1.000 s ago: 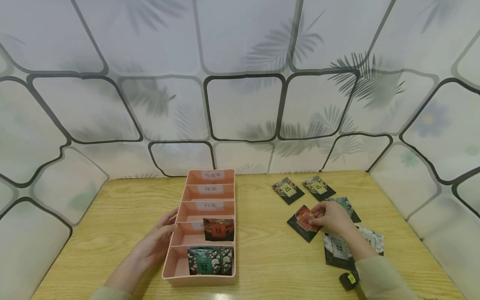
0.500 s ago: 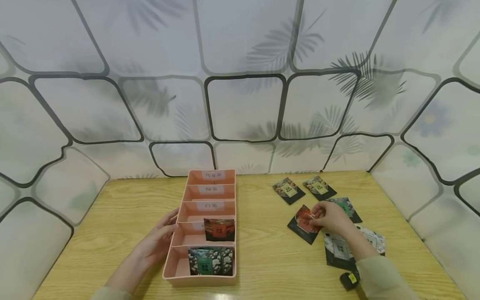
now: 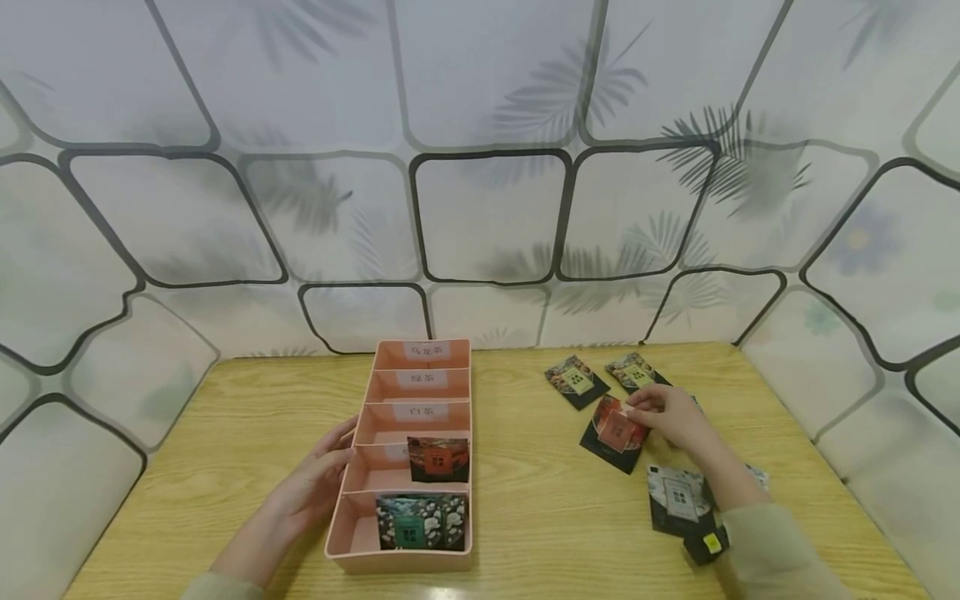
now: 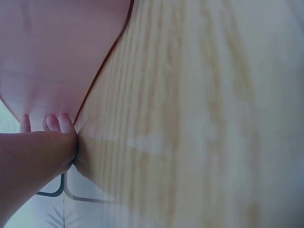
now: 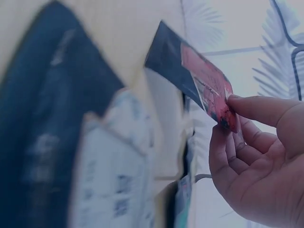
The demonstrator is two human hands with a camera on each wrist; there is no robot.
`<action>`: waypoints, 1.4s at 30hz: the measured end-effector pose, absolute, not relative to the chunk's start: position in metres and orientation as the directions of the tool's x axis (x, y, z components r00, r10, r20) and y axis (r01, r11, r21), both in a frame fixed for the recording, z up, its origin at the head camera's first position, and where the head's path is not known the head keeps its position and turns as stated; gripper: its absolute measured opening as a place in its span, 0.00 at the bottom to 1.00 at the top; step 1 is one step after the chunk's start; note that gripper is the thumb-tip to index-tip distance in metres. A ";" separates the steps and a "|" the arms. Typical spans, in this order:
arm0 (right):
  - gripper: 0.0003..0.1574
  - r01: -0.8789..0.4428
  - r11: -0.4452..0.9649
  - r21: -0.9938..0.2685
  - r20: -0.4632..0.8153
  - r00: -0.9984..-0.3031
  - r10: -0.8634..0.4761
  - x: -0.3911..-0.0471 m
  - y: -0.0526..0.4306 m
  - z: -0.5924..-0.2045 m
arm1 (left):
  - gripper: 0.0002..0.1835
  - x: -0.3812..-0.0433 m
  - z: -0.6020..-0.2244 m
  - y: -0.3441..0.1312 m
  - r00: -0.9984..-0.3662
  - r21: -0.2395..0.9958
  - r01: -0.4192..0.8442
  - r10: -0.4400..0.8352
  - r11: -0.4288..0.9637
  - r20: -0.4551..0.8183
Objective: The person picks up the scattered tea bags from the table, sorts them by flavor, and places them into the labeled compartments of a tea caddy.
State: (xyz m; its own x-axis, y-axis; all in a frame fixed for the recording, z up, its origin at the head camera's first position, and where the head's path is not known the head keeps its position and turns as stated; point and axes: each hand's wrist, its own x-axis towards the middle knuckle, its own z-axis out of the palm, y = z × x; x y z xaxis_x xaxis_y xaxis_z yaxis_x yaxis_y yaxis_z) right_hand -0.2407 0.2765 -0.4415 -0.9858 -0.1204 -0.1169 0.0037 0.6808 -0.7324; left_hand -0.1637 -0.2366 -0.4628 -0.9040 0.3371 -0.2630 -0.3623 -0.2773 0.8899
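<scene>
In the head view my right hand (image 3: pixel 677 418) pinches a red and black tea sachet (image 3: pixel 615 433) by its upper right corner, between thumb and fingers. The right wrist view has this red sachet (image 5: pixel 204 85) tilted, raised above the table. My left hand (image 3: pixel 303 487) rests against the left side of a pink divided box (image 3: pixel 405 563), fingers extended. In the left wrist view the fingertips (image 4: pixel 52 123) touch the box's outer wall. Another red sachet (image 3: pixel 438 460) stands in the box's second compartment from the front; green floral sachets (image 3: pixel 420 523) stand in the front one.
Two yellow-labelled sachets (image 3: pixel 576 382) lie at the back right of the wooden table (image 3: pixel 525 517). White and black sachets (image 3: pixel 678 500) lie near my right forearm, beside a small black object with a yellow patch (image 3: pixel 707 545). A patterned cloth (image 3: pixel 487 217) surrounds the table.
My right hand has lifted the red sachet off the table, moving slightly up and right. The small black object by the right wrist has shifted and turned. The left hand and box stay put.
</scene>
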 end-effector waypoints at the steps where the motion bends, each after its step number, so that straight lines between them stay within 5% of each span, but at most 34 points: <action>1: 0.18 -0.005 0.676 -0.737 -0.108 -0.986 -0.125 -0.242 0.276 -0.439 | 0.35 -0.164 -0.463 -0.237 -0.904 0.891 -0.360 0.338 -0.276 -0.261; 20: 0.23 -0.038 0.583 -0.811 -0.066 -0.985 -0.156 -0.245 0.228 -0.396 | 0.31 -0.163 -0.458 -0.237 -0.905 0.892 -0.338 0.364 -0.298 -0.221; 42: 0.15 -0.137 0.385 -0.913 0.019 -0.955 -0.295 -0.235 0.165 -0.360 | 0.34 -0.162 -0.458 -0.233 -0.903 0.887 -0.384 0.306 -0.259 -0.302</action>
